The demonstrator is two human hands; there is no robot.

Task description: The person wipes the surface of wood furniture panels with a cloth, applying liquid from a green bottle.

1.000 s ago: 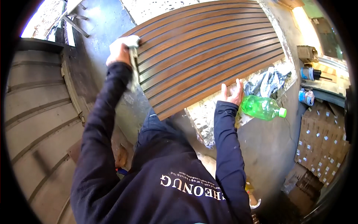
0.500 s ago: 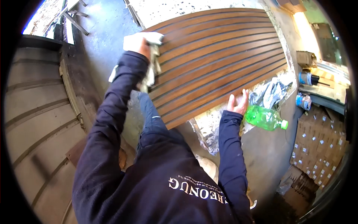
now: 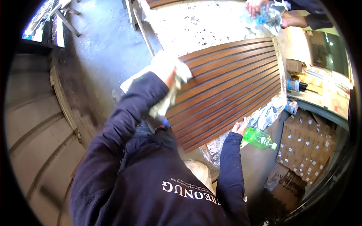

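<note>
A long brown wooden panel [image 3: 230,86] with dark grooves lies slanted across a speckled white work surface [image 3: 211,26]. My left hand [image 3: 171,78] is shut on a white cloth [image 3: 166,64] and presses it on the panel's left end; the cloth covers most of the hand. My right hand [image 3: 240,128] rests with its fingers spread on the panel's lower right edge. A green plastic bottle [image 3: 258,138] lies just right of that hand.
Another person's hands [image 3: 260,5] hold a clear plastic bottle [image 3: 270,17] at the top right. Crinkled foil [image 3: 265,116] lies under the panel's right end. Cardboard boxes [image 3: 305,147] stand at the right, a blue-capped can [image 3: 296,85] above them, and grey boards [image 3: 34,132] at the left.
My left hand has carried the cloth rightward along the panel's left end. My right hand stays on the lower edge. The other person's hands have come into view.
</note>
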